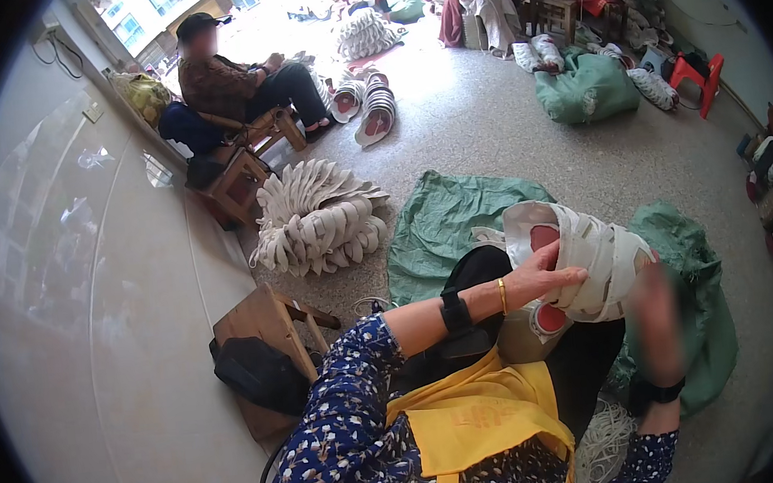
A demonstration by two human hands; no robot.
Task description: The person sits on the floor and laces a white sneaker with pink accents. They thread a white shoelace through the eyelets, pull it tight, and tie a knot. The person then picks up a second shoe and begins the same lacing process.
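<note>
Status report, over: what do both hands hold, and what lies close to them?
Left hand: gripping stack of nested white shoe uppers. Right hand: at the stack's right end, blurred, grip unclear. Nearby: green sacks on floor.

Glare, probably daylight, bleaches the far floor (462, 99); the right hand (658, 324) is blurred.

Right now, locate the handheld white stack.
Right of centre in the head view, the handheld white stack is between the left hand and the blurred right hand.
</note>
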